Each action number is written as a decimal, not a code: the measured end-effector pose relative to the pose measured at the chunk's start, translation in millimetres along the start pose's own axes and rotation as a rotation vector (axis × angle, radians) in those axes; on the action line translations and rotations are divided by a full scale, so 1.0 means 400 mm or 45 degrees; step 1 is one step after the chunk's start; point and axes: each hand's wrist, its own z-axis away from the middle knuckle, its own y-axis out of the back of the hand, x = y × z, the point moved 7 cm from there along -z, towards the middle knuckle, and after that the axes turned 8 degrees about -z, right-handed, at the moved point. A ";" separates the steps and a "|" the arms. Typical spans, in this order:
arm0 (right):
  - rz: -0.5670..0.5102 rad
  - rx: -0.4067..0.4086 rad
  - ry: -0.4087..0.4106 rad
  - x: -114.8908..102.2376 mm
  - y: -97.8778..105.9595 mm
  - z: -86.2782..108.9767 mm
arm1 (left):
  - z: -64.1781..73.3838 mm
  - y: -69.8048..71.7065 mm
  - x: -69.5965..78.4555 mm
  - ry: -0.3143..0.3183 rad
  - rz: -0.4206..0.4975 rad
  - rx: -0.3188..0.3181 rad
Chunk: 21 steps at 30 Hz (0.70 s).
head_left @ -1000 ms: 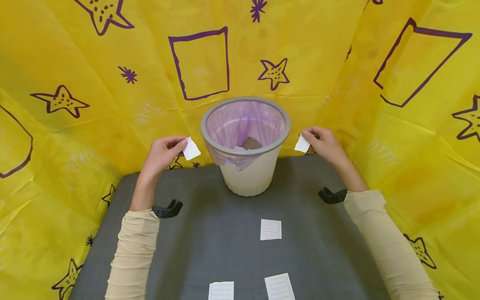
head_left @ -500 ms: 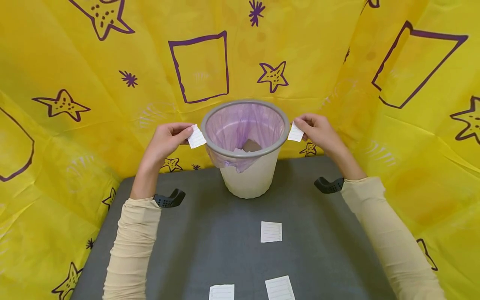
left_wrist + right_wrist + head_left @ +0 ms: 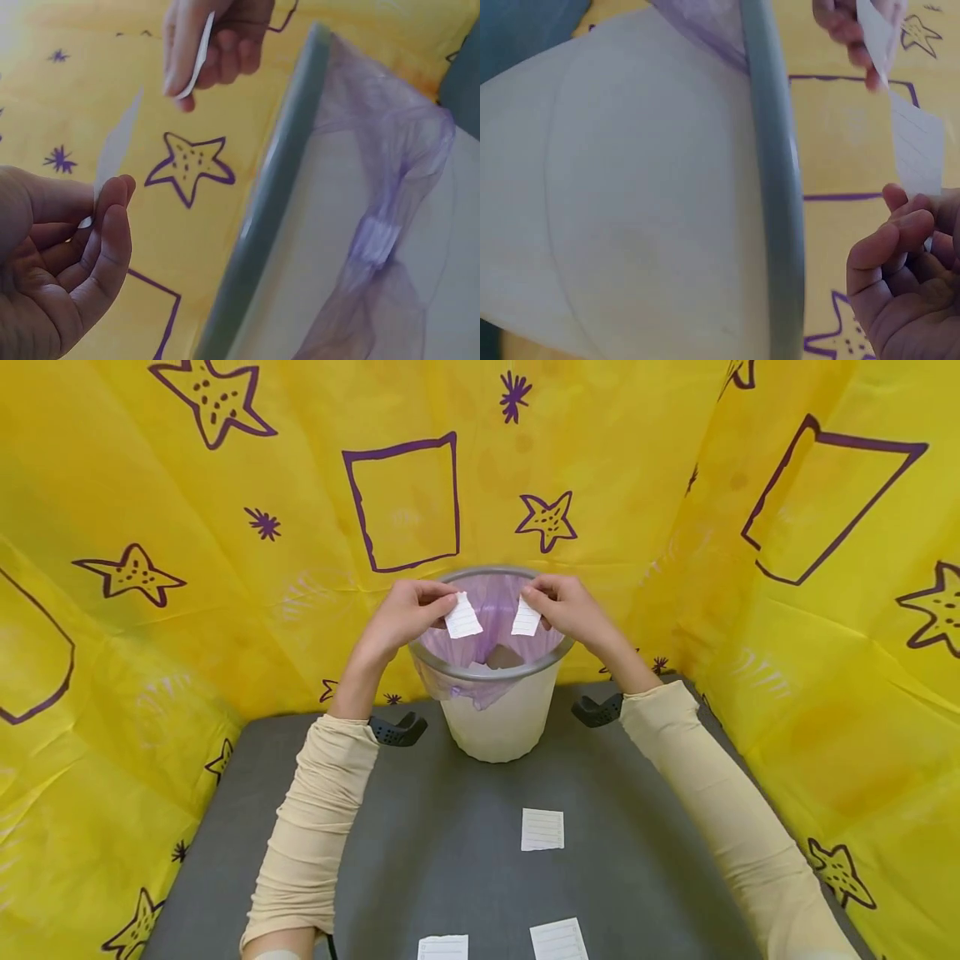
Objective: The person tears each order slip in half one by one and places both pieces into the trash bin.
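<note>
My left hand [image 3: 411,612] pinches a torn piece of lined white paper [image 3: 462,617] between thumb and fingers, above the left side of the trash can [image 3: 498,722]. Opposite it, my right hand [image 3: 572,607] pinches another piece of lined paper [image 3: 527,617] over the can's right side. The two pieces hang apart, facing each other over the opening. A purple bag [image 3: 487,689] lines the can and folds over its grey rim. Down inside lie a brownish-grey piece [image 3: 504,657] and some white scraps. Both wrist views show the pinched papers above the rim.
On the dark grey table [image 3: 420,860] lie a paper piece [image 3: 542,829] in front of the can and two more, a left sheet [image 3: 443,948] and a right sheet [image 3: 558,939], at the near edge. Yellow patterned cloth [image 3: 630,460] stands behind and at both sides.
Both hands have come up and inward from either side of the trash can to over its opening, each still pinching its paper. The papers on the table have stayed put.
</note>
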 end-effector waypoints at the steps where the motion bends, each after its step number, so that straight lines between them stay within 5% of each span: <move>1: 0.017 -0.010 0.006 0.000 -0.009 -0.003 | -0.004 -0.011 -0.001 0.006 -0.008 -0.012; 6: 0.096 -0.016 0.034 0.001 -0.038 -0.012 | -0.018 -0.043 -0.009 0.013 -0.031 -0.042; 9: 0.238 0.006 0.070 -0.001 -0.047 -0.018 | -0.023 -0.049 -0.008 -0.025 -0.144 -0.032; 14: 0.502 0.038 0.128 -0.002 -0.062 -0.021 | -0.018 -0.048 -0.001 -0.048 -0.355 0.032; 21: 0.641 0.092 0.176 -0.011 -0.063 -0.012 | -0.017 -0.035 0.008 -0.076 -0.481 0.152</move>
